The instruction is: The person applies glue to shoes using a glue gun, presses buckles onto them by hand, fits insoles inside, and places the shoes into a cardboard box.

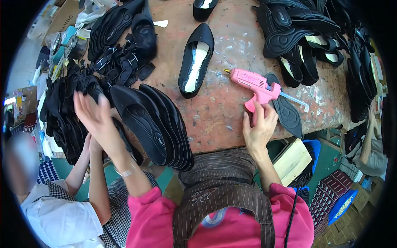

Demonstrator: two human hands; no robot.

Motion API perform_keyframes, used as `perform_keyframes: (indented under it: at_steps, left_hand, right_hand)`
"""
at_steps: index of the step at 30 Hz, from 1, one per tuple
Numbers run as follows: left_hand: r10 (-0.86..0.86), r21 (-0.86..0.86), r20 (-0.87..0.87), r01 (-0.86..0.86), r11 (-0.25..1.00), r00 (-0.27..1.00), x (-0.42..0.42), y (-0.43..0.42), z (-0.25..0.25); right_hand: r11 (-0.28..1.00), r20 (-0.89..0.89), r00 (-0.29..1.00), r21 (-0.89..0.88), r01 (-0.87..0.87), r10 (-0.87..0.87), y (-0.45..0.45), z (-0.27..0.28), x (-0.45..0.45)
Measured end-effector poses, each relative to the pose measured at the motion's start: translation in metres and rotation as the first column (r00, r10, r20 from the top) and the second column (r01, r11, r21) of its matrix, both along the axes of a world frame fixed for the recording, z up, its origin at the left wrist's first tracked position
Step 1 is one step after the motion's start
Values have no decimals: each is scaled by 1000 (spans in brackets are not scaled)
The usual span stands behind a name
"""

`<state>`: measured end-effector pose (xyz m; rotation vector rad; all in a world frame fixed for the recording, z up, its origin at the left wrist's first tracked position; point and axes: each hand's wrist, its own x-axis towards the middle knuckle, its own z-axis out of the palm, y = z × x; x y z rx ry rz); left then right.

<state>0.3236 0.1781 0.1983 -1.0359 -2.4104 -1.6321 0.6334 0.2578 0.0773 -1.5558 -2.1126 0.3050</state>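
My right hand (261, 126) grips the handle end of a pink hot glue gun (251, 79), which lies over the worn tabletop with its nozzle pointing left and a clear glue stick out of its back. A dark insole (288, 115) lies partly under the gun. My left hand (94, 113) is raised at the left, slightly blurred, its fingers apart and nothing in them. Below and beyond it is a heap of black bows (68, 97). To its right stands a row of nested black flat shoes (144, 124). A single black flat shoe (197, 62) with a pale inside lies mid-table.
More black insoles (285, 39) and shoes (300, 66) are piled at the right. Black pieces with buckles (120, 66) lie at the upper left. A co-worker's arms (95, 165) reach in at the left; another person (368, 149) is at the far right.
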Motion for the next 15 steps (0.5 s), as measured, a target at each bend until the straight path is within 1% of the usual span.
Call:
perform_keyframes:
  at_steps: [1, 2, 3, 5, 7, 8, 10, 11, 12, 14, 15]
  left_hand:
    - [15, -63, -43, -17, 998, 999, 33, -12, -6]
    - [-14, -13, 3, 14, 1000, 1000, 50, -32, -20]
    - [-39, -25, 13, 40, 999, 999, 67, -53, -37]
    - [-95, -139, 0, 94, 986, 995, 106, -98, -74]
    - [-137, -273, -49, 119, 955, 989, 135, -125, -102]
    - [-106, -346, -72, 75, 935, 992, 145, -126, -108]
    - [14, -548, -133, -85, 832, 991, 161, -122, -107]
    - [6, -431, -195, -91, 898, 981, 158, -122, -123]
    - [1, -314, -263, -86, 945, 965, 154, -122, -139]
    - [40, -269, -193, -92, 959, 980, 151, -122, -137]
    - [62, -249, -150, -99, 964, 987, 146, -121, -134]
  right_hand:
    - [999, -41, 999, -17, 30, -31, 1, -4, 2]
    - [998, -78, 995, -35, 60, -63, 2, -8, 4]
    - [998, -107, 993, -32, 53, -56, 5, -13, 7]
    - [999, -165, 985, -17, 38, -40, 11, -22, 11]
    - [999, -157, 987, -17, 36, -38, 12, -23, 8]
    - [999, -155, 987, -12, 30, -31, 15, -23, 6]
    - [1000, -170, 985, 6, 21, -20, 26, -25, -1]
    - [1000, -176, 984, 15, 19, -17, 30, -24, -4]
    - [998, -99, 995, 58, 19, -13, 36, -22, -8]
    - [989, 55, 998, 144, 27, -35, 45, -17, -18]
    - [984, 70, 997, 178, 31, -44, 47, -10, -28]
